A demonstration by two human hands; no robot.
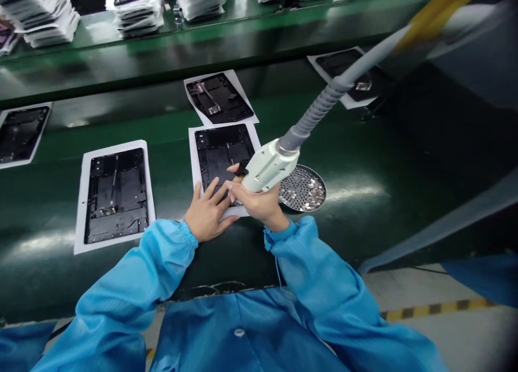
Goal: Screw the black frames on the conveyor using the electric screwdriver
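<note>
A black tablet housing (213, 158) lies in front of me on a white sheet (195, 170), partly hidden by my hands. Flat on its lower part rests my left hand (208, 213), fingers spread. My right hand (261, 205) is closed around a pale green handheld tool (269, 166), which joins a grey ribbed hose (319, 113) rising to the upper right. The tool's working end is hidden by the fingers, close to my left fingertips. Right beside that hand sits a round perforated metal dish (291, 191) with many small shiny pieces (313, 194).
On the green bench (170, 145) lie a left tablet housing (133, 199) on paper, a far-left one (22, 135), one behind mine (230, 100), and one at upper right (340, 64). Stacks of sheeted housings (137, 13) stand on the shelf behind. A grey strap-like strip (445, 221) crosses at right.
</note>
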